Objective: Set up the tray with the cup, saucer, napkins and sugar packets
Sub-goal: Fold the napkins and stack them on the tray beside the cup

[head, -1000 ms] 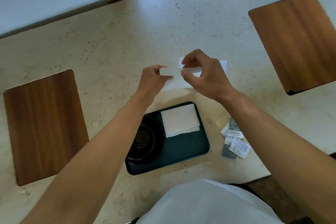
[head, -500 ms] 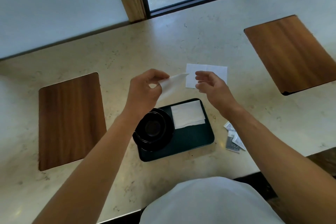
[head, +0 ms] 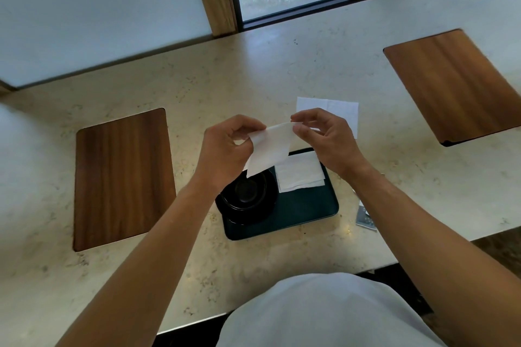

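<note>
Left hand: our left hand (head: 225,146) is raised above the tray, its thumb and forefinger pinched shut on the left upper corner of a white napkin; the other fingers (head: 248,124) curl loosely inward.
Right hand: our right hand (head: 328,141) pinches the same napkin at its right upper corner between thumb and forefinger, with the remaining fingers half bent and spread a little above it.
Held napkin: the napkin (head: 269,149) hangs between both hands, slanting down to the left, and its lower corner hangs over the cup.
Tray: the dark tray (head: 307,211) lies on the counter right in front of us, under our hands.
Cup and saucer: a black cup (head: 244,191) stands on a black saucer (head: 251,215) at the left end of the tray; the saucer's edge reaches over the tray's left rim.
Napkin on tray: a folded white napkin (head: 300,175) lies flat in the far right part of the tray, just beside the cup.
Napkin on counter: another white napkin (head: 335,110) lies flat on the counter beyond the tray, partly hidden by our right hand.
Sugar packets: a few packets (head: 365,218) lie on the counter just right of the tray, mostly hidden behind our right forearm; we cannot tell how many.
Counter: the pale stone counter (head: 253,70) has two wooden boards set in it, one (head: 121,177) to the left and one (head: 456,84) to the far right.
</note>
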The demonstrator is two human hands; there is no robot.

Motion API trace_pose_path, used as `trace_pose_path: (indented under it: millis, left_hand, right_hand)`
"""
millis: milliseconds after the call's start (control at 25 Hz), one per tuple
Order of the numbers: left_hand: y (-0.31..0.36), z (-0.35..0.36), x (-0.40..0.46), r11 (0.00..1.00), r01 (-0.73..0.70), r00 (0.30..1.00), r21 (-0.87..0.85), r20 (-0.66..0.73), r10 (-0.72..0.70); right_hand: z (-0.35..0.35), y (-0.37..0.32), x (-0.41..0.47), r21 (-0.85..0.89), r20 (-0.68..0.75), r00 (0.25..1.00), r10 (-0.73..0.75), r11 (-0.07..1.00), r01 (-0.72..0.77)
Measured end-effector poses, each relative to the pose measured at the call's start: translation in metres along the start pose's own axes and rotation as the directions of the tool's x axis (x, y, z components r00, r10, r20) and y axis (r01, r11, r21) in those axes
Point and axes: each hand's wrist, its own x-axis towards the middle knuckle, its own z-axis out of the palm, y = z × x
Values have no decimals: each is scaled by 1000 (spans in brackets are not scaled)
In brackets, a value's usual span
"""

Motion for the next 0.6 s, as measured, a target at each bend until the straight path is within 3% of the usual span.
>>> trace_pose_path:
  millis: [160,400,520,600]
  left_hand:
    - [-3,-4,-1,1000,-10,999,-9,-31,10]
    - [-14,-6,3,997,26,999,-69,-40,-28]
    - [-28,-5,2,958,146,985,-245,-54,-164]
    - [-37,-2,-1,827,298,945,-477,22,-328]
  right_hand:
    - [0,-5,0,43,-17,1000,-10,999,10]
    - [-2,-12,1,-41,12,999,-31,999,32]
    - [-3,-14,-3,-44,21,998,-61,997,62]
    - [-4,-18,-5,-24,50,998,-30,999,31]
